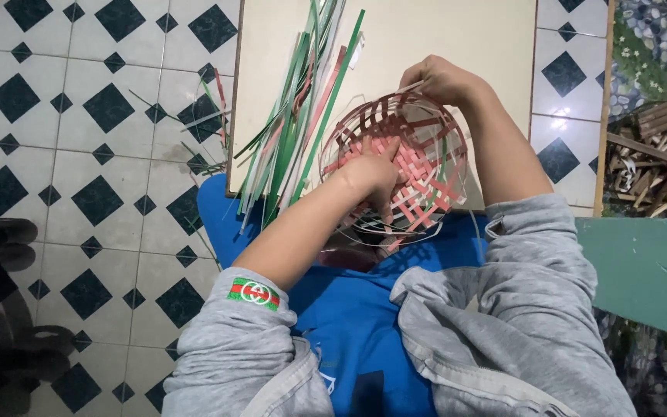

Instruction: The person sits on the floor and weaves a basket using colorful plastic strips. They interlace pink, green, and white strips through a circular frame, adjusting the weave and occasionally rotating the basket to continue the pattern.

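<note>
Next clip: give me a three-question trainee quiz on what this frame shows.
1. True or false: the left hand is inside the woven basket.
2. Where is the right hand? A) on the basket's far rim B) on the floor tiles
3. What lies on the board left of the basket?

Key: 1 true; 2 A; 3 a bundle of loose strips, mostly green.

Both bare forearms reach forward out of pushed-up grey sleeves, bent at the elbows and angled toward each other. The left hand (368, 176) lies palm down with its fingers stretched ahead and slightly spread, pressing downward. The right hand (438, 79) sits farther forward, wrist bent inward, fingers curled in a pinching grip.
</note>
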